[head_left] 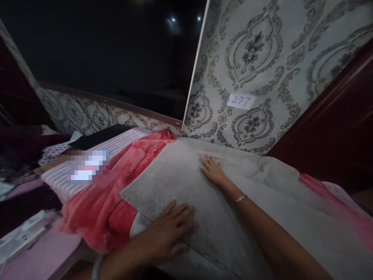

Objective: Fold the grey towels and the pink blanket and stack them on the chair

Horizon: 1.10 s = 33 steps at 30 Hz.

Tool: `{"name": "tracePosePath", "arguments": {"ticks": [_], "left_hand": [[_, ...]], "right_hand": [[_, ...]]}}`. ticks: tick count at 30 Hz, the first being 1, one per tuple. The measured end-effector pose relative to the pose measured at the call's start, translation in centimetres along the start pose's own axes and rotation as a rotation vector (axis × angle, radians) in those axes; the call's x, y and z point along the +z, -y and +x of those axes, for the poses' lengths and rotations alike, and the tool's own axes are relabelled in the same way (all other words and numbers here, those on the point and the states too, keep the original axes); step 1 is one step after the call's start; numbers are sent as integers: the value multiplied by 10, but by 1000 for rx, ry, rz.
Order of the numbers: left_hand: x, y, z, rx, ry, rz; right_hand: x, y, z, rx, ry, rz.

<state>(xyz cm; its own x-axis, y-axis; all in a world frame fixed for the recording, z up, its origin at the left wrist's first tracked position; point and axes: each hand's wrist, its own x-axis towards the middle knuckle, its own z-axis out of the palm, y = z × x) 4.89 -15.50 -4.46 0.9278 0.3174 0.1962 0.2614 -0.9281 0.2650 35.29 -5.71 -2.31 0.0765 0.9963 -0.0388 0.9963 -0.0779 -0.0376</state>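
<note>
A grey fuzzy blanket (pixel 262 210) lies spread over a coral-red fleece blanket (pixel 110 194). My left hand (pixel 171 229) rests flat on the grey blanket near its lower left corner, fingers stretched out and apart. My right hand (pixel 212 169) presses flat on the grey blanket farther up, fingers extended toward the wall. A thin bracelet (pixel 239 199) circles my right wrist. Neither hand holds anything.
A striped pink-and-white cloth (pixel 122 140) lies behind the red blanket. A patterned damask wall (pixel 262 58) carries a paper label reading 277 (pixel 241 101). A dark window or opening (pixel 116 50) fills the upper left. Pink bedding (pixel 37 249) and assorted clothes sit at left. Dark red wood (pixel 335 128) stands at right.
</note>
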Motion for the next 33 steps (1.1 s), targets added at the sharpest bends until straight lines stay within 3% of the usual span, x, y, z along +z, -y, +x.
{"name": "tracePosePath", "arguments": {"ticks": [2,5,7,10,16,20,23,26,28,30,33], "left_hand": [[-12,13,-1,-70,-30,19],[-17,33,-7,-235,-97,109],[-11,43,-14,-307,-104,160],[1,48,-21,-350,-77,184],[1,44,-22,-364,-72,158],[-1,43,-23,-355,-80,149],[7,43,-26,-390,-184,176],[19,44,-29,-466,-312,225],[26,45,-31,-489,-326,237],[30,47,-32,-496,-300,236],[29,48,-32,-504,-269,240]], "right_hand": [[0,35,-8,-228,-57,12],[7,82,-14,-611,13,67],[13,99,-7,-716,63,97],[16,95,20,-634,65,98],[1,60,86,-180,86,87],[-7,68,91,-74,74,76],[-3,92,71,-178,-35,41],[9,118,48,-565,-29,36],[17,127,47,-720,20,49],[20,128,60,-702,30,53],[13,122,94,-518,16,39]]}}
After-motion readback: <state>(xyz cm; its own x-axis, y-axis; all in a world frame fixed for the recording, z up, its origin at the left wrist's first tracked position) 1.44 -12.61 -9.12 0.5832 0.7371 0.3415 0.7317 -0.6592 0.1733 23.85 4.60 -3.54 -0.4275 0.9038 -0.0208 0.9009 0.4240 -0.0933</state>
